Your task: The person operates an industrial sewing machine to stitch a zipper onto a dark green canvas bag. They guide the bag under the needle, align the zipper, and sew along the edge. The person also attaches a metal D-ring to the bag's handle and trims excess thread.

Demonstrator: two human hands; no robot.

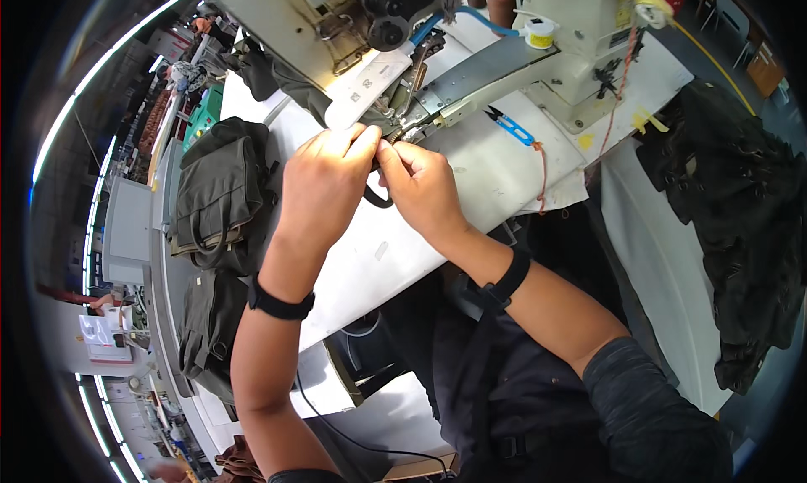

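My left hand and my right hand meet just in front of the sewing machine's needle area, both closed on a dark strap, whose curved loop hangs below the fingers. The parts of it under my fingertips are hidden. A white plate on the machine sits just above my left fingers. Blue thread snips on an orange cord lie on the white worktable to the right of my hands.
Olive bags are piled at the left. Thread spools and a small white tub stand at the back. Dark fabric pieces hang at the right. A co-worker is far off at the upper left.
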